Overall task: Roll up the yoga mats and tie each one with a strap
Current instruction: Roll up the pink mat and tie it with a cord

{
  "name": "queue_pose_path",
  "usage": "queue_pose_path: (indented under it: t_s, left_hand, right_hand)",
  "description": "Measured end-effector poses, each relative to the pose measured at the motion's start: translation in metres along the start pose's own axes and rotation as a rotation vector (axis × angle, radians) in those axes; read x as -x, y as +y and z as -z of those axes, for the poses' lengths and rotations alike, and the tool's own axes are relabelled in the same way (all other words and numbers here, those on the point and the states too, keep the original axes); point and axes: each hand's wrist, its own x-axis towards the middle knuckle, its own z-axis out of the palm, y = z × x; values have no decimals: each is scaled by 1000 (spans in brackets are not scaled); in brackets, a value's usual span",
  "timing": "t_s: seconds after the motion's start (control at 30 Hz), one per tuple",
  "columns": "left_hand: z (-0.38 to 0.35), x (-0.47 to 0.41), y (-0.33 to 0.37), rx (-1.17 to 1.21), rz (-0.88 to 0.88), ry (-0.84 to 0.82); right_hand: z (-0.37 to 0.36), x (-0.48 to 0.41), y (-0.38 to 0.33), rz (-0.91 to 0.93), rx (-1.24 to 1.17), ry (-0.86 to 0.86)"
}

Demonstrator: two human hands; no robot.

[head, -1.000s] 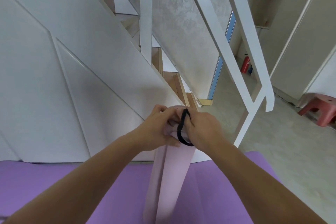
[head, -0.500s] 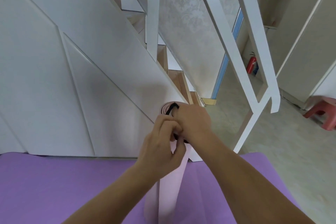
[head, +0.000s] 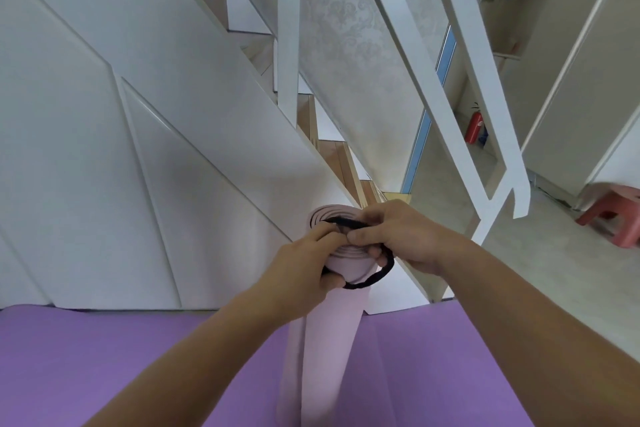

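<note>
Pink rolled mat upright over the flat purple mat, our left hand with fingers curled round its top end, black strap looped round that end just below our fingers, our right hand pinching the strap beside the left fingertips

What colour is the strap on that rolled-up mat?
The strap is black, clearest in the head view against the pale pink rolled mat.

Close together: left hand, right hand, fingers curled.

matt foam mat (pink), glossy panelling
</note>
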Motion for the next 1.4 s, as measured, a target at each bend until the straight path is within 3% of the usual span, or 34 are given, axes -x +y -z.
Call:
queue_pose_path:
  t_s: [0.1,0.27,0.5,0.63,0.7,0.8,0.97,1.07,1.3,1.4]
  left_hand:
    - [7,2,-1,44,5,-66]
    - [23,12,-8,62,18,-174]
    - [13,32,12,82,-170,-227]
    - [11,41,12,74,-195,-210]
    - [18,46,5,55,-151,-196]
    - [36,47,-11,-31,-44,-205]
    - [56,29,-21,-241,74,-236]
    - [60,19,-25,-294,98,-230]
    - [52,-7,-10,-471,-36,-287]
    - [47,-4,-12,-372,-41,-293]
  right_hand:
    - [3,4,5,3,-111,18]
    - [7,-11,10,-54,-235,272]
    - [-16,-63,-15,17,202,399]
    - [-13,-85,0,-148,511,343]
    - [-1,-83,7,-251,542,297]
    - [16,-67,13,-355,270,198]
    - [18,-34,17,-397,213,78]
    - [7,-12,39,-381,89,104]
    - [-43,2,124,-517,-741,201]
    - [-42,-5,135,-575,-909,236]
